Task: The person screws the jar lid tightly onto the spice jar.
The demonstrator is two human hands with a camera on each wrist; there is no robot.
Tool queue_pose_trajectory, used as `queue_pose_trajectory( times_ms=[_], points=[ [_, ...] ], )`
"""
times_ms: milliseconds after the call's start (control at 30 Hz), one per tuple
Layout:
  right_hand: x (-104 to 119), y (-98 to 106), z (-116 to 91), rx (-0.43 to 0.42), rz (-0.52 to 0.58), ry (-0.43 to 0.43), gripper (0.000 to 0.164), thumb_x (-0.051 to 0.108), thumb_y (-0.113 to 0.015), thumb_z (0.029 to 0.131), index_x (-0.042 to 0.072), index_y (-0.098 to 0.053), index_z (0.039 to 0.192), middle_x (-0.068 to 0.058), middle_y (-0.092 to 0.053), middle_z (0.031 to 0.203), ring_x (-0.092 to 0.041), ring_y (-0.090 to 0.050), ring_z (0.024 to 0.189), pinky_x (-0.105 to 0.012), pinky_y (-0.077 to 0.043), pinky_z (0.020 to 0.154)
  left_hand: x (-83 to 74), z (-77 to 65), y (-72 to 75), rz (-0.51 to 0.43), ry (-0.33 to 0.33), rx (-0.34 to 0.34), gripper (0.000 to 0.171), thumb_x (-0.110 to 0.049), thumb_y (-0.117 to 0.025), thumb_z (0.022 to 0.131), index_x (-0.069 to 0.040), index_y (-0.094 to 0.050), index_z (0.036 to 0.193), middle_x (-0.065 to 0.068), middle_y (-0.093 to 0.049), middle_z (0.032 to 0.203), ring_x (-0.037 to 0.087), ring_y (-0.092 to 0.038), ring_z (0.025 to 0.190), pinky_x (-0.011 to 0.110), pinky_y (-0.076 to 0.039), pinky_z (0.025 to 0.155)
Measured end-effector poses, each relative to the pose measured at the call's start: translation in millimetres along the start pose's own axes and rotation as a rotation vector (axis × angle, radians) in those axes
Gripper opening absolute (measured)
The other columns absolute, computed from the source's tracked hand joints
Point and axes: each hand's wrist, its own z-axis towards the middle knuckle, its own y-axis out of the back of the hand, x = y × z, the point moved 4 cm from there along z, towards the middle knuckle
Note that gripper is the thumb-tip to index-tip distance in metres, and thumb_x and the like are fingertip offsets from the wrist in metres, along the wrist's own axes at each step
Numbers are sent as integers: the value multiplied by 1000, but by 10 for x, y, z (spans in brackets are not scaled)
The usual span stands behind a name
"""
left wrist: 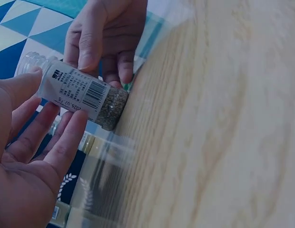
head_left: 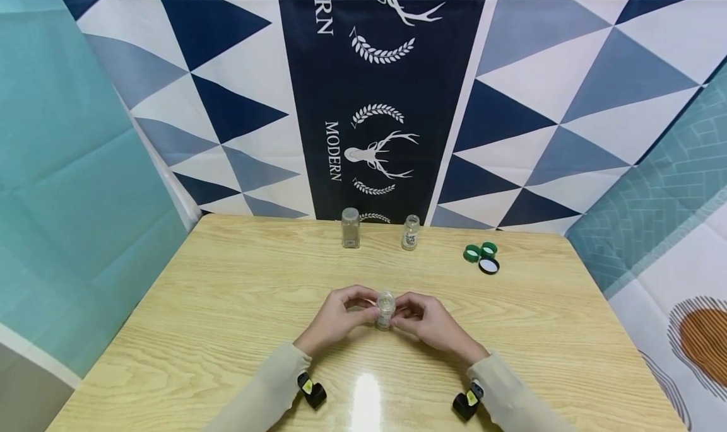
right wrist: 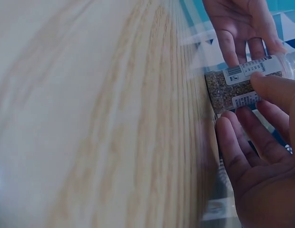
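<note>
A small clear spice jar (head_left: 385, 312) without a cap stands upright on the table between the two hands. White labels with a barcode (left wrist: 93, 95) cover part of it, and greyish-brown grains (right wrist: 219, 90) fill its lower part. My left hand (head_left: 339, 316) holds the jar from the left, thumb near the neck and fingertips at its side. From the right, my right hand (head_left: 434, 321) grips the same jar between thumb and fingers. Both hands touch it at once.
Toward the table's back edge stand a capless-looking square jar (head_left: 350, 231) with brown contents and a clear labelled jar (head_left: 410, 233). At the back right lie two green lids (head_left: 471, 253) and a black-rimmed lid (head_left: 488, 266). A patterned cloth (head_left: 227, 91) hangs behind the wooden table (head_left: 227, 280).
</note>
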Motion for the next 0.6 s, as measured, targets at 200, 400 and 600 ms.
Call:
queue_pose_trajectory(
  times_ms=[200,400,600],
  points=[
    [4,7,-15,11,-25,1,27,18,-76,95,13,-71,121,-5,-74,109,-16,-71,96,-26,-60,83,-10,-22,-16,-2,15,-1,29,-18,-77,94,-10,-71,122,7,-71,124,21,-69,107,30,-57,97],
    [6,6,-24,24,-28,-9,28,19,-75,95,13,-71,122,-5,-74,110,-16,-70,97,-26,-60,83,-2,-40,-23,5,19,-5,28,-19,-76,95,-11,-71,122,7,-71,124,21,-69,107,28,-57,95],
    [-2,17,-23,21,-31,-4,28,20,-75,95,13,-71,122,-5,-74,110,-16,-70,96,-26,-60,83,-10,-37,-33,0,12,-8,28,-20,-76,96,-12,-72,122,7,-72,123,22,-69,107,27,-57,94]
  ],
)
